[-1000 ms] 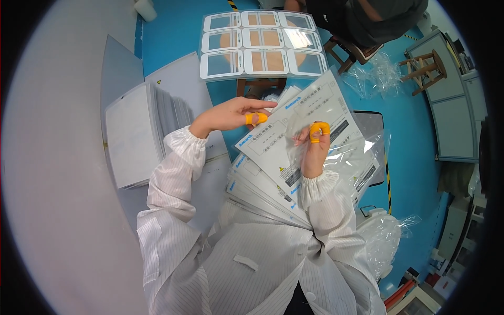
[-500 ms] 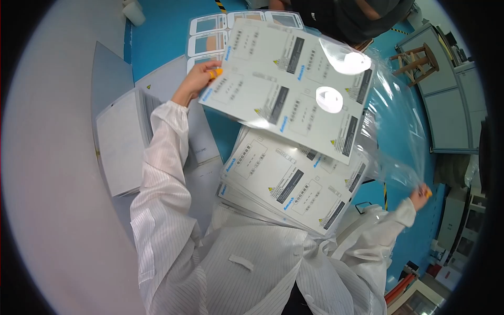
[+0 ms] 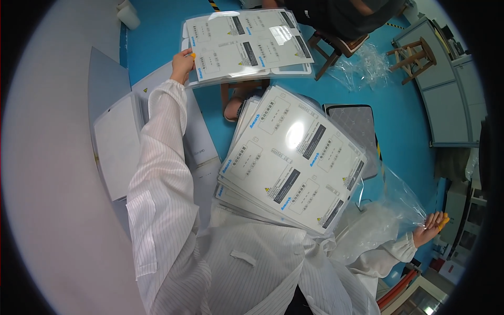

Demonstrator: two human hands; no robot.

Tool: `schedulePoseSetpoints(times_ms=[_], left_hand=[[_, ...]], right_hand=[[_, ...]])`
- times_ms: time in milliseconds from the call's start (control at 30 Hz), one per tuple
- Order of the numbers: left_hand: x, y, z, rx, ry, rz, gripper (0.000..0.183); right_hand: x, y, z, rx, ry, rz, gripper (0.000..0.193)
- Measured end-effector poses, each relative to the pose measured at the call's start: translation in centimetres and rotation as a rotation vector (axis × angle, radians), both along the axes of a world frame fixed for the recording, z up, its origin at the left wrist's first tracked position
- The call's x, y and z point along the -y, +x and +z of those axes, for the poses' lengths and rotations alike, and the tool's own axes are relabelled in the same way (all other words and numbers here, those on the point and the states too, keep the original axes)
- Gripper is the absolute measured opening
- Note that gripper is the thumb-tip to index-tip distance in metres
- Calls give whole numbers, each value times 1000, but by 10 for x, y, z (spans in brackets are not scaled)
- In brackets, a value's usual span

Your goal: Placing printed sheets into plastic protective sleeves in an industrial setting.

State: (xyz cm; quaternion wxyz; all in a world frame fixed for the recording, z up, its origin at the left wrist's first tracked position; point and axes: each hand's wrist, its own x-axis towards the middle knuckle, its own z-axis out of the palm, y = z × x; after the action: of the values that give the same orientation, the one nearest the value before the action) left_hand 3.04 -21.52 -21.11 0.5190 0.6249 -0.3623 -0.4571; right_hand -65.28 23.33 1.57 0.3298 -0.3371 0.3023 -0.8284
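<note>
At the far side, my left hand (image 3: 182, 66) pinches the left edge of a printed plastic sheet (image 3: 223, 59) with grey labels, dark blocks and yellow triangles. That sheet lies over a pile of clear and white-framed sheets (image 3: 294, 70), whose edges show around it. Out to the right, my right hand (image 3: 431, 227) is closed on a crumpled clear plastic film (image 3: 401, 202) that trails back toward my lap. On my lap rests a fanned stack of similar printed sheets (image 3: 286, 157), tilted, with glare on the top one. Orange finger covers show on both hands.
Across from me sits a person in dark clothes (image 3: 346, 21). Crumpled clear film (image 3: 367, 65) lies on the blue floor near a wooden stool (image 3: 415, 59). A grey patterned seat (image 3: 362, 128) stands beyond my stack; white panels (image 3: 118, 147) stand at left.
My left hand has carried the printed sheet away and left, onto the far pile. The clear film has come off the sheet and follows my right hand, which has moved lower and outward.
</note>
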Motion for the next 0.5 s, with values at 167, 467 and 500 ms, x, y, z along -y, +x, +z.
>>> schedulePoseSetpoints(times_ms=[167,467,500], left_hand=[[-9,9,5,369,-11,83,26],[-189,-50,70,518,86,-814,27],[-222,-52,67,632,93,-900,26]], right_hand=[[63,128,21,-243,223,-157,26],[135,324,-30,-427,628,572,52],[141,340,-40,-442,598,641,47]])
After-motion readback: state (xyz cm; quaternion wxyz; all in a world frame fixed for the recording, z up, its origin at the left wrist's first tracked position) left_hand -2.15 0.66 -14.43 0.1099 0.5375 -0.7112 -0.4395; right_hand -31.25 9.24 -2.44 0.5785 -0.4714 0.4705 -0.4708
